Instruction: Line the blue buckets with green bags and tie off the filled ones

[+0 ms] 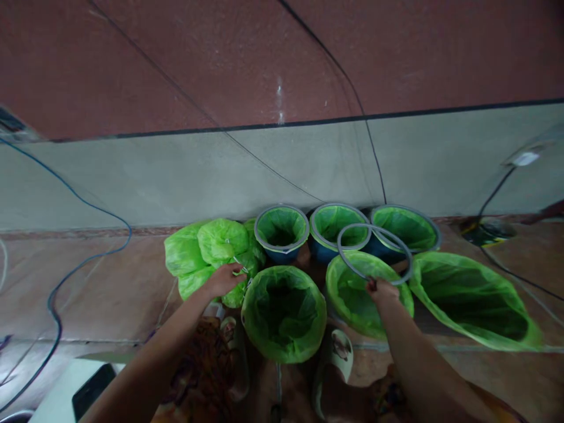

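My right hand [382, 290] is closed on the edge of a thin grey ring [408, 254]. The ring is tilted above a green-lined bin [332, 267] and overlaps the bins behind it. My left hand [225, 279] reaches to the left, its fingers pinched at a white string [241, 264] beside a pile of tied green bags [222, 238]. Between my feet stands a round bin with a green liner [284, 346] folded over its rim; no grey ring shows on it. An open green bag [476, 299] leans out to the right.
Along the wall stand blue bins with grey rims [282, 254], lined in green. A blue cable [79, 264] runs over the floor at left. At lower left a dark phone-like object [93, 390] lies on a pale surface. Another person's hand [544, 214] shows at far right, near a dark container [489, 232].
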### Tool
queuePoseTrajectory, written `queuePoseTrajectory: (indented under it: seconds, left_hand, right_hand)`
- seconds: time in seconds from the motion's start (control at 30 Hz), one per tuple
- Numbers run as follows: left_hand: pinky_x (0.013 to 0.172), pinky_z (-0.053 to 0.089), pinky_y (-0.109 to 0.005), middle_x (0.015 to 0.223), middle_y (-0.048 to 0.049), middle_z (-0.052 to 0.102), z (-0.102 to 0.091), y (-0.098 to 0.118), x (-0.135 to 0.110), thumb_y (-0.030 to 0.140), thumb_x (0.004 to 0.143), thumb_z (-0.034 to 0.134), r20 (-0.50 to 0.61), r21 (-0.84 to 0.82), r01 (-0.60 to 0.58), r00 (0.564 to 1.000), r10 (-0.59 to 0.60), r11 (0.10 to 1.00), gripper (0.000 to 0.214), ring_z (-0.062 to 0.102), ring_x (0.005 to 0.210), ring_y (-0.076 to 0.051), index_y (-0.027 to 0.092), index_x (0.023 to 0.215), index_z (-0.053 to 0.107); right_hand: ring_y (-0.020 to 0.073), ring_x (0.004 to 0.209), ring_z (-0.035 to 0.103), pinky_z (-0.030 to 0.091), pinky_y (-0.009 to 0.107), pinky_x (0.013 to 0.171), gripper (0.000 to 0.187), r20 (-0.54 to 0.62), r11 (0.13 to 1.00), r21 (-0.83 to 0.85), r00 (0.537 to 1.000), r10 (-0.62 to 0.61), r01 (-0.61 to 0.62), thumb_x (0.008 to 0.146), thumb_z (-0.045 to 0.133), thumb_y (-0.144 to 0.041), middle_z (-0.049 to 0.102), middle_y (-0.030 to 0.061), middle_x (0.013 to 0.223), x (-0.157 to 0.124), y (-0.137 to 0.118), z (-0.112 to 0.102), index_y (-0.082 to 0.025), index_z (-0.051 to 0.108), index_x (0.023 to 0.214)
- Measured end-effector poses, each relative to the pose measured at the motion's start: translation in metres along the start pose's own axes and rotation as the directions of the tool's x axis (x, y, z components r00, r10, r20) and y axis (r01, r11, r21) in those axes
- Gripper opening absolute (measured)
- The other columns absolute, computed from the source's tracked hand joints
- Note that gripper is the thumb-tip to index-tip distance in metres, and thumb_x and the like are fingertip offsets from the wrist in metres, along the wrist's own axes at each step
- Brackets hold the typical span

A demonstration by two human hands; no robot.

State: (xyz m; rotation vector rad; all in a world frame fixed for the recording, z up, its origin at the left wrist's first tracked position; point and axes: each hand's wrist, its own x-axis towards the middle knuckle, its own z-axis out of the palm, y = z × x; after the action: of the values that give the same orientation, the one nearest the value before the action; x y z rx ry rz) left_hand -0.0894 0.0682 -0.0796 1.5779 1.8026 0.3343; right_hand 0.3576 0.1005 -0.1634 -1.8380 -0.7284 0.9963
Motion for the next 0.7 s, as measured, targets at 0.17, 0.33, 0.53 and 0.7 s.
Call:
queuePoseTrajectory:
  seconds: [0.17, 0.33, 0.53, 0.7]
  left_hand:
    - [0.075, 0.05, -0.03, 0.097, -0.0083, 0.071, 0.008, 0.006, -0.002, 0.059, 0.079, 0.05, -0.057, -0.32, 0.115, 0.989, -0.14, 0.94, 0.051, 0.065, 0.086, -0.02, 0.015, 0.1, 0.064]
    - [0.063, 0.051, -0.027, 0.106, -0.0124, 0.068, 0.027, 0.014, -0.009, 0.064, 0.087, 0.033, 0.064, -0.608, 0.282, 0.949, -0.309, 0.742, 0.061, 0.067, 0.083, -0.018, 0.014, 0.115, 0.053]
    - [0.055, 0.047, -0.021, 0.085, -0.0059, 0.07, 0.068, 0.012, -0.013, 0.04, 0.094, 0.033, 0.154, -0.321, 0.261, 0.963, -0.222, 0.91, 0.036, 0.065, 0.066, -0.012, 0.014, 0.1, 0.057]
    - [0.066, 0.048, -0.025, 0.082, -0.0085, 0.07, 0.068, 0.0, -0.009, 0.024, 0.085, 0.049, 0.056, 0.102, 0.232, 0.97, -0.238, 0.967, 0.019, 0.067, 0.079, -0.019, 0.013, 0.084, 0.064]
  right_hand:
    - [0.0059, 0.042, 0.044, 0.049, 0.021, 0.048, 0.021, 0.045, 0.973, 0.106, 0.979, 0.199, -0.203, 0.089, 0.044, -0.011, 0.054, -0.0028, 0.056, -0.046, -0.013, 0.015, -0.017, 0.052, 0.07]
    - [0.0051, 0.038, 0.043, 0.045, 0.019, 0.042, 0.011, 0.397, 0.943, 0.097, 0.881, 0.257, -0.318, 0.08, 0.059, -0.019, 0.061, 0.0006, 0.058, -0.111, -0.024, 0.02, -0.015, 0.057, 0.07]
    - [0.0058, 0.036, 0.041, 0.041, 0.019, 0.04, 0.02, 0.492, 0.969, -0.073, 0.837, 0.24, -0.235, 0.081, 0.056, -0.026, 0.055, -0.003, 0.049, -0.14, -0.006, 0.032, -0.017, 0.053, 0.064]
    - [0.0111, 0.044, 0.053, 0.044, 0.023, 0.047, 0.023, 0.47, 0.898, -0.44, 0.849, 0.242, -0.013, 0.088, 0.042, -0.027, 0.06, 0.0, 0.057, -0.132, 0.016, 0.052, -0.017, 0.054, 0.072]
